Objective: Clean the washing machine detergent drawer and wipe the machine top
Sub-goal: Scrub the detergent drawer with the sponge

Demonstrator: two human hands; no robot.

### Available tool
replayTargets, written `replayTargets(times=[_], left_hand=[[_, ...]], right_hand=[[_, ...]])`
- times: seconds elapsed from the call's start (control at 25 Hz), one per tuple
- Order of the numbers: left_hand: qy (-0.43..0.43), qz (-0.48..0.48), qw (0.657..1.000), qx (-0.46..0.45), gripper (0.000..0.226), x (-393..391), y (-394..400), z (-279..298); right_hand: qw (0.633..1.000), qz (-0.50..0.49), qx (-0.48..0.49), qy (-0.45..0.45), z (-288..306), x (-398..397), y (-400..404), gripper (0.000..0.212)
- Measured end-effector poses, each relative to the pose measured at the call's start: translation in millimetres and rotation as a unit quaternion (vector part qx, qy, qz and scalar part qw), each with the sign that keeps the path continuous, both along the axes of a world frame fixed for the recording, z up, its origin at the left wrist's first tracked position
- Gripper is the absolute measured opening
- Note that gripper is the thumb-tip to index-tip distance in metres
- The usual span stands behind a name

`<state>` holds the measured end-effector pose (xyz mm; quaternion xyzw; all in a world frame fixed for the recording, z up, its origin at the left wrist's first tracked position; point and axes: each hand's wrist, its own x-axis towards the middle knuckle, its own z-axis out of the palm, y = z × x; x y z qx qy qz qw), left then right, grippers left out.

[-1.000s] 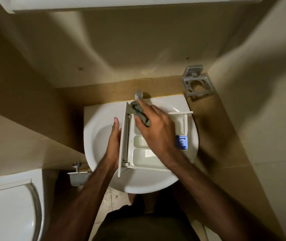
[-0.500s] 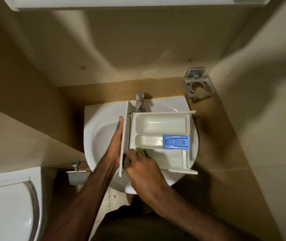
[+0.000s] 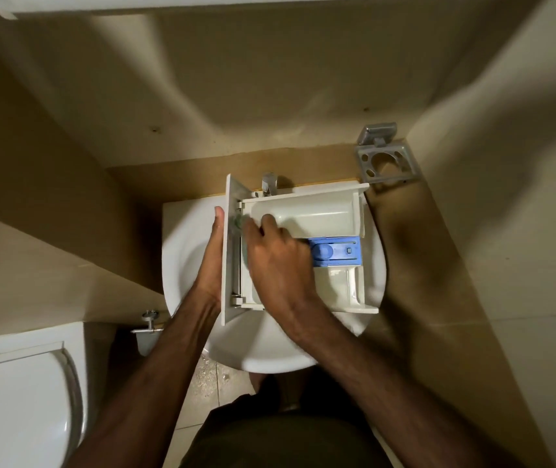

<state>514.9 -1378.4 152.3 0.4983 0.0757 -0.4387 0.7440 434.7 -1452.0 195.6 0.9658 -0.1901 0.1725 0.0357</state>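
The white detergent drawer [image 3: 320, 214] lies across the white washbasin [image 3: 189, 251], its front panel [image 3: 229, 251] on the left. A blue softener cap [image 3: 335, 251] sits in its middle compartment. My left hand [image 3: 214, 261] lies flat against the outside of the front panel, fingers straight. My right hand [image 3: 276, 258] is inside the drawer just behind the panel, fingers curled round a grey-green scrub pad [image 3: 238, 222] that shows only at my fingertips. The washing machine is out of sight.
A chrome tap [image 3: 269, 182] stands at the basin's back edge. A metal holder [image 3: 383, 160] is fixed to the wall at the back right. A toilet [image 3: 17, 393] is at the lower left. Beige tiled walls close in on both sides.
My right hand with the pad went from the drawer's far end to its near corner, then back up along the inside of the front panel. The drawer shifted slightly; my left hand stayed.
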Motion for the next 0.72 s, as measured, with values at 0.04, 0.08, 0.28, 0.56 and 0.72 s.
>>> replayTargets(times=[0.04,0.08,0.28,0.56,0.72], left_hand=[[0.006,-0.003,1.000,-0.002,0.067,-1.0,1.0,0.4],[0.014,-0.008,1.000,-0.008,0.066,-2.1,1.7,-0.3],[0.032,0.000,0.999,-0.023,0.076,-6.3,3.7,9.4],[0.023,0.080,0.995,-0.047,0.057,-11.3,18.6,23.0],[0.104,0.135,0.983,-0.065,0.051,-14.5,25.8,15.1]], right_hand=[[0.999,0.031,-0.008,-0.002,-3.4,-8.7,8.0,0.035],[0.998,0.055,-0.011,0.002,-6.6,-19.6,15.9,0.037],[0.989,0.111,0.093,-0.023,-15.8,-78.0,27.3,0.049],[0.893,-0.084,0.195,-0.396,10.9,-117.5,-37.2,0.031],[0.921,0.015,0.173,-0.350,-0.2,-100.8,-29.9,0.034]])
